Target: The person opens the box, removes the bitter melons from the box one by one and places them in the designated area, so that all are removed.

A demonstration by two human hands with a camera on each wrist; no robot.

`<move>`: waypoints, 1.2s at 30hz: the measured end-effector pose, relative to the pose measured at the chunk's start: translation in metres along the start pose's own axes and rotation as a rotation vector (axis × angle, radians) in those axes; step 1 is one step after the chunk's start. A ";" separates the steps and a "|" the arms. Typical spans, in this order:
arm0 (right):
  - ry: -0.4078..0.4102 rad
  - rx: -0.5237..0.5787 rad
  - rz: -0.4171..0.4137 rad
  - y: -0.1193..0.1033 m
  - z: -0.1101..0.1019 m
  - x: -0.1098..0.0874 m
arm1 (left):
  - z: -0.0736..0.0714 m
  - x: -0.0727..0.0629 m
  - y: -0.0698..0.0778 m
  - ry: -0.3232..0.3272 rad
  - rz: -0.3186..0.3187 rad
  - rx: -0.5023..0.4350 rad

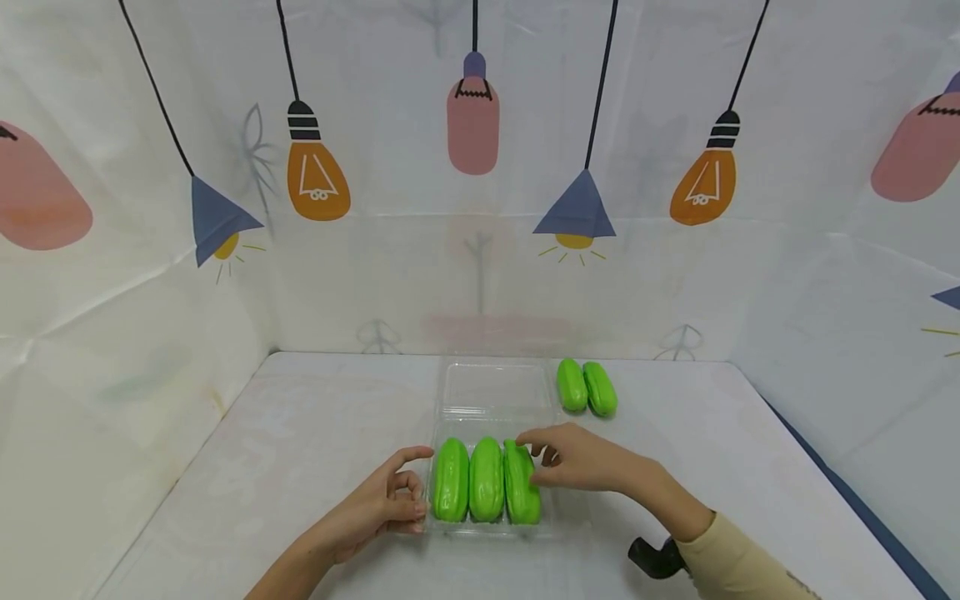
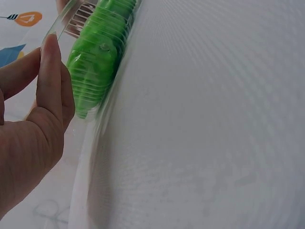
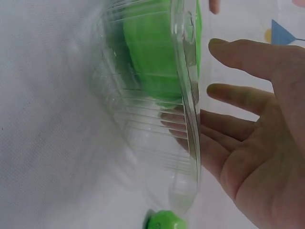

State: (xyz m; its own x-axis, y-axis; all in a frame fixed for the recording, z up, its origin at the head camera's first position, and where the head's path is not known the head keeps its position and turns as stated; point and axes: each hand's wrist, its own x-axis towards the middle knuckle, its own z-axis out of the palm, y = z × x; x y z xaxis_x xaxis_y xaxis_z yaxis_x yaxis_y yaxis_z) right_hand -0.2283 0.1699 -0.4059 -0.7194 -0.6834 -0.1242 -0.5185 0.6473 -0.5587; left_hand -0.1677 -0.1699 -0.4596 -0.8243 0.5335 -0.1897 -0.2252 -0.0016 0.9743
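Three glossy green, cucumber-shaped pieces stand side by side in the tray of a clear plastic clamshell box (image 1: pixel 487 531): a left one (image 1: pixel 451 482), a middle one (image 1: pixel 487 480) and a right one (image 1: pixel 522 492). My left hand (image 1: pixel 375 507) is at the box's left side, pinching its clear rim (image 2: pixel 66 18) between thumb and finger. Over the right wall, my right hand (image 1: pixel 588 458) hovers with fingers spread and slightly bent, fingertips close to the right piece. In the right wrist view its thumb (image 3: pixel 238 55) and fingers stand apart, with nothing between them.
The open lid (image 1: pixel 495 390) lies flat behind the tray. Two more green pieces (image 1: pixel 587 388) lie to its right on the white table (image 1: pixel 315 417). Beside the right forearm is a black curved object (image 1: pixel 655 558). White curtains (image 1: pixel 420 275) printed with lamps enclose the table.
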 end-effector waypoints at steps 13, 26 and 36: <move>-0.044 0.017 0.026 -0.004 0.006 0.002 | 0.000 0.001 0.000 0.007 0.001 0.004; -0.081 0.091 0.068 -0.008 0.004 0.004 | -0.001 0.001 -0.002 0.000 0.007 -0.001; -0.067 0.126 0.122 -0.012 0.008 0.007 | 0.000 0.000 0.000 0.000 0.002 -0.002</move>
State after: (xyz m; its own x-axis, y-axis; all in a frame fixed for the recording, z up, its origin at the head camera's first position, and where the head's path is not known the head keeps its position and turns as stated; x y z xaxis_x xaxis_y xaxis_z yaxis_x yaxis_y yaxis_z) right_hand -0.2232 0.1546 -0.4068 -0.7387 -0.6261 -0.2495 -0.3645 0.6825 -0.6335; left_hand -0.1678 -0.1696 -0.4597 -0.8247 0.5335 -0.1877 -0.2247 -0.0046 0.9744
